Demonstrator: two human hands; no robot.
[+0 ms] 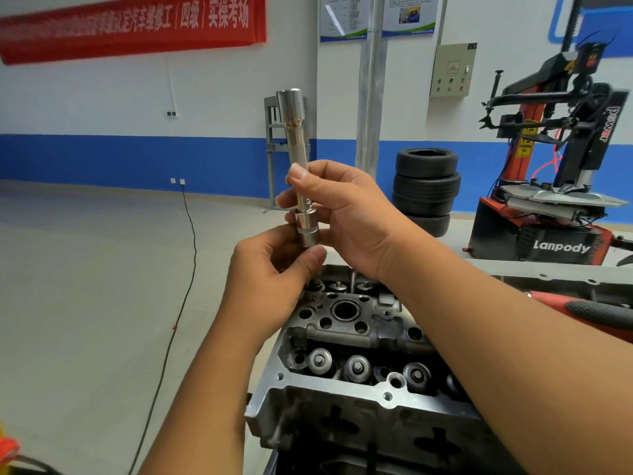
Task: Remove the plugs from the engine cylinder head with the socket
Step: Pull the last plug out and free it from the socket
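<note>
From the left: a black cable (186,255) trails across the floor (85,286), well clear of my work, so I count it no hazard unless I step back; next, my left hand (270,279), fingers curled, thumb and fingertips pinching the lower collar of the socket (297,166), which I hold upright in the air above the far end of the cylinder head (346,341); the socket is a long polished tube, wide end uppermost, and whether a plug sits inside its lower end I cannot tell, since my fingers cover the mouth; my right hand (346,214) grips the shaft midway, thumb laid along it. The chief risk, as I judge it: the polished steel slips between two light pinches and drops onto the valve gear, or a plug, if one is lodged in the mouth, falls free into the open plug well (346,310) directly below; a firmer grip, or moving off to the side of the head, would avoid both. The head itself overhangs the near edge of its support, so a heavy push could shift it. Further right lie a red-and-black tool handle (582,310), stacked tyres (426,190) and a tyre changer (561,200), all well apart.
</note>
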